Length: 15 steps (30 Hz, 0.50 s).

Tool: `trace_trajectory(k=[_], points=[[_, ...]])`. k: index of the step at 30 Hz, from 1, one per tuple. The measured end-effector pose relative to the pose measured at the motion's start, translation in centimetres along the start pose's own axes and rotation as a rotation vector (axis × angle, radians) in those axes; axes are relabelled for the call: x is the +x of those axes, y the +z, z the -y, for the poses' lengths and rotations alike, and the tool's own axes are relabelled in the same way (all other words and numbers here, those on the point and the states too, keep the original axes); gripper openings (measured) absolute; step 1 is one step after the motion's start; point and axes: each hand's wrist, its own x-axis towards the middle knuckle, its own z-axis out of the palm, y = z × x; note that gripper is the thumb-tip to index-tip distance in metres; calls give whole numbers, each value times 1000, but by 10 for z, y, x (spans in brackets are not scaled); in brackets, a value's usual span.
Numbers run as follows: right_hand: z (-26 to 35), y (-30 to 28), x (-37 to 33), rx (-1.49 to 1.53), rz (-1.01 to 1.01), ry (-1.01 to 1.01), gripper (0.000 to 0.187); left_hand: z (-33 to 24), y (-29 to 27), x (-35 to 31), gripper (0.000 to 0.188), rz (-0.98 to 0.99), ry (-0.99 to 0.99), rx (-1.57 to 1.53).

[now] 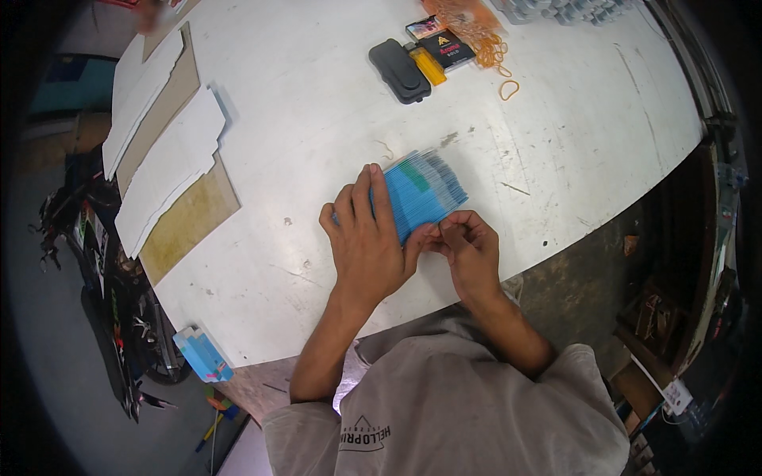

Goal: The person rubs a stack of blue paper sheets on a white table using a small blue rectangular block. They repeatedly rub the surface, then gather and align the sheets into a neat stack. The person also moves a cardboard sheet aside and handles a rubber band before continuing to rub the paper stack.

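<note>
A thick stack of blue cards or slips [429, 190] with a green patch is fanned out on the white table in front of me. Across its left part lies my left hand [369, 230], fingers stretched over it and thumb against the near edge, holding the stack. My right hand [472, 246] is closed in a pinch at the stack's near right corner, close to the left thumb. Whatever sits between the right fingertips is too small to make out.
Farther back lie a black case [399, 71], a yellow lighter [427, 67], a dark pack [451, 51] and orange rubber bands [490, 54]. Torn cardboard sheets [186, 218] cover the left side. A small blue box [202, 354] stands at the near left edge; a motorcycle [103, 317] is beyond.
</note>
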Motion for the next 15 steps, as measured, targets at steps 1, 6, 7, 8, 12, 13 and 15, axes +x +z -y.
trace_trajectory(k=[1, 6, 7, 8, 12, 13, 15], points=[[2, 1, 0, -12, -5, 21, 15, 0, 1, 0, 93, -8, 2, -5], [6, -2, 3, -33, 15, 8, 10, 0, 1, -3, 96, -1, 0, -31], [7, -2, 4, -41, 18, 9, 9, 1, 1, -3, 97, 3, -3, -47], [7, -3, 5, -48, 20, 10, 8, 1, 2, -3, 97, -3, -2, -53], [6, -5, 5, -64, -10, -87, 8, 6, -5, -5, 95, -3, -26, -172], [8, -11, 3, -120, -33, -156, 8, 10, -9, -7, 95, 3, -39, -226], [19, -29, 3, -221, -75, -300, 9, 31, -6, -15, 95, -256, -85, -539]])
